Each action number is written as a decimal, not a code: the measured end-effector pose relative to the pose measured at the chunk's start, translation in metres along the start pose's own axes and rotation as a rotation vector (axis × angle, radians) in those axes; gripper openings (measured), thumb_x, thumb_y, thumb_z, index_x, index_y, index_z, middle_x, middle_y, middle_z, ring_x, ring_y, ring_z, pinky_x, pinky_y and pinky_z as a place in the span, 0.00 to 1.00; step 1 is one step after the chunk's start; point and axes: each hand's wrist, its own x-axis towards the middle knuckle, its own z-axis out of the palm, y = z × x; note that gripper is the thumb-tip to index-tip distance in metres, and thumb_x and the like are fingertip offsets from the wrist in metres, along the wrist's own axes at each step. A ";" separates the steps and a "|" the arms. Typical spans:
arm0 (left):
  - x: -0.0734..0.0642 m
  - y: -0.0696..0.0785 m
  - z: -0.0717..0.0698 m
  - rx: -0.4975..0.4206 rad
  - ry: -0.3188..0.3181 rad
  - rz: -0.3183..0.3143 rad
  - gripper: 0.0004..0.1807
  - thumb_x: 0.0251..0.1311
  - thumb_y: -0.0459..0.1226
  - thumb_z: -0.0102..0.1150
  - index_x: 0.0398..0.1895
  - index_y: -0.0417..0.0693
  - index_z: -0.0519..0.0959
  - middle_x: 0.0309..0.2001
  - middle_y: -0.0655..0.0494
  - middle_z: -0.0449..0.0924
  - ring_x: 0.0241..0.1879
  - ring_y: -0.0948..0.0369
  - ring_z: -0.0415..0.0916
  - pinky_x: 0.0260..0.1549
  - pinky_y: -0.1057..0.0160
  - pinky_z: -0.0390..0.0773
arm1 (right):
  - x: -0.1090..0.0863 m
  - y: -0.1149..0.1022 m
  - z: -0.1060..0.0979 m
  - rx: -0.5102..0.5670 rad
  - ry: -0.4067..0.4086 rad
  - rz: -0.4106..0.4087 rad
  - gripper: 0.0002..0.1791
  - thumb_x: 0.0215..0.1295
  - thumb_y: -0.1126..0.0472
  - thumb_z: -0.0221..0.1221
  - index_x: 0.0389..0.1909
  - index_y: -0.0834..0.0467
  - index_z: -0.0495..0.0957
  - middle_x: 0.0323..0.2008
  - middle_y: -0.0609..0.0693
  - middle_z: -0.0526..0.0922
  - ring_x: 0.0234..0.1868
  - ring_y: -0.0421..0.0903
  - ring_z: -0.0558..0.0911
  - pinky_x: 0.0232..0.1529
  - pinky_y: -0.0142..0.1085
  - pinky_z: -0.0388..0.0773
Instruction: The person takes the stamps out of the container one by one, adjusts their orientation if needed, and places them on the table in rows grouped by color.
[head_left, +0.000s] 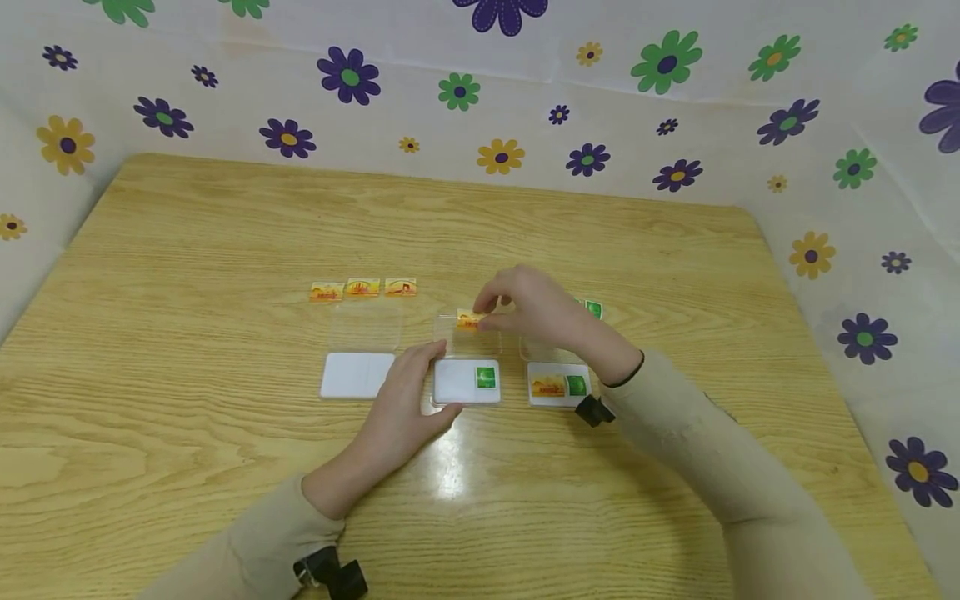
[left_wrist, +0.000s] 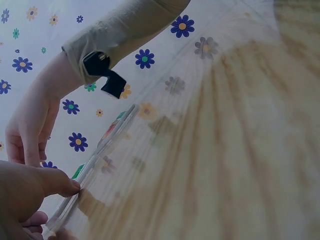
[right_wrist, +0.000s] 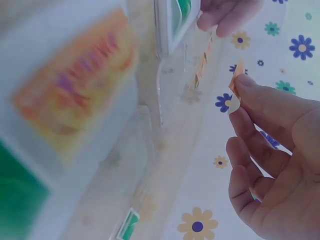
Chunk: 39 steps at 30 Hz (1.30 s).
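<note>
My left hand point(head_left: 408, 400) holds the middle small white case point(head_left: 455, 382) between spread thumb and fingers, on the wooden table. The case has its clear lid folded back and a green sticker point(head_left: 486, 377) on its right part. Above the lid, my right hand point(head_left: 536, 308) pinches a small orange-yellow sticker point(head_left: 467, 322) between thumb and forefinger. In the right wrist view, the sticker point(right_wrist: 237, 85) stands edge-on, with a pale bit curling at its lower end. The left wrist view shows the left thumb point(left_wrist: 62, 184) against the case's edge.
To the left lies a plain white case point(head_left: 352, 375), lid open. On the right, another white case point(head_left: 546, 385) bears an orange and a green sticker. Behind them are three orange stickers point(head_left: 363, 287) in a row and a green one point(head_left: 594, 309). A flowered cloth point(head_left: 405, 108) borders the table.
</note>
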 end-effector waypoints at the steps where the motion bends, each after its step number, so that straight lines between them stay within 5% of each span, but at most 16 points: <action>1: 0.000 0.000 0.000 0.000 -0.001 0.000 0.40 0.48 0.33 0.72 0.65 0.36 0.63 0.58 0.44 0.69 0.59 0.51 0.64 0.60 0.51 0.66 | 0.004 0.000 -0.001 -0.006 0.003 -0.002 0.07 0.58 0.60 0.67 0.37 0.58 0.85 0.35 0.48 0.84 0.40 0.46 0.79 0.45 0.40 0.75; 20: 0.000 0.000 0.000 0.000 -0.010 0.002 0.40 0.49 0.33 0.71 0.65 0.36 0.64 0.58 0.44 0.70 0.60 0.51 0.63 0.61 0.52 0.64 | 0.077 0.007 0.007 -0.037 -0.058 0.075 0.08 0.60 0.58 0.66 0.37 0.58 0.84 0.36 0.48 0.83 0.37 0.44 0.77 0.42 0.35 0.74; 39: -0.001 0.000 0.001 0.003 0.003 0.000 0.40 0.47 0.32 0.72 0.64 0.35 0.64 0.58 0.43 0.69 0.59 0.50 0.64 0.59 0.50 0.65 | 0.090 0.013 0.016 -0.045 -0.079 0.067 0.09 0.58 0.59 0.67 0.36 0.59 0.84 0.35 0.50 0.83 0.38 0.44 0.79 0.44 0.35 0.75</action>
